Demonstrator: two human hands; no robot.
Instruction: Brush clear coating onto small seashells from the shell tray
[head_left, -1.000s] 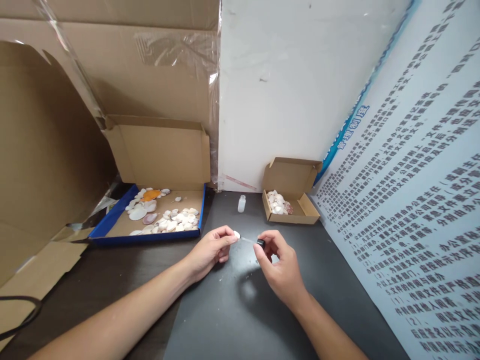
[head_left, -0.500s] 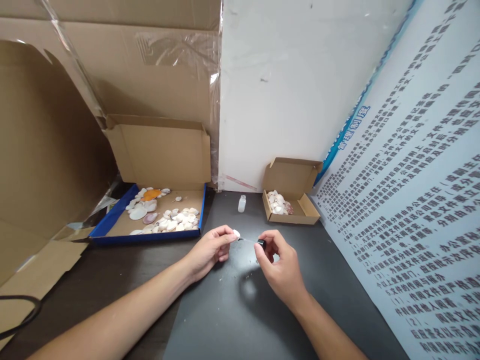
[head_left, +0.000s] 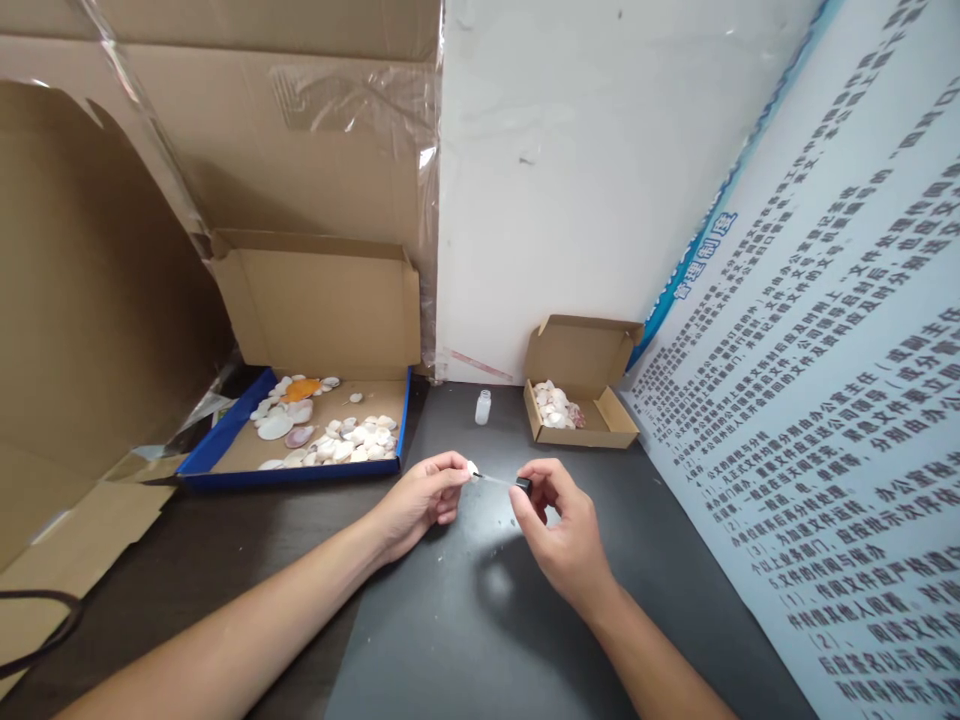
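Evidently, the work was partway through one small white shell [head_left: 472, 468], held at the centre of the frame. The left hand [head_left: 420, 500] was pinched narrow on it, thumb against fingers, while the right hand [head_left: 566, 530] closed its fingertips round a black cap [head_left: 524, 486]. From that cap a thin brush [head_left: 496, 480] reached leftward, its dark tip at the shell's edge; whether it actually touched could not be told. Just above centre, a small bottle [head_left: 483, 406] stood upright and uncapped on the grey tabletop [head_left: 450, 640], so the closing of it looked undone. Whether the held shell had any coating on it was too small to see. Left of centre, a blue-sided box [head_left: 300, 477] with its lid raised held many loose shells, pale ones heaped near its front and an orange shell [head_left: 302, 390] towards the back. Right of centre, a smaller cardboard box [head_left: 585, 437], also open, held a shorter heap of shells at its left side, with room at its right. Nothing visible showed which of the boxed shells, if any, had been worked on, so overall progress could not be judged.
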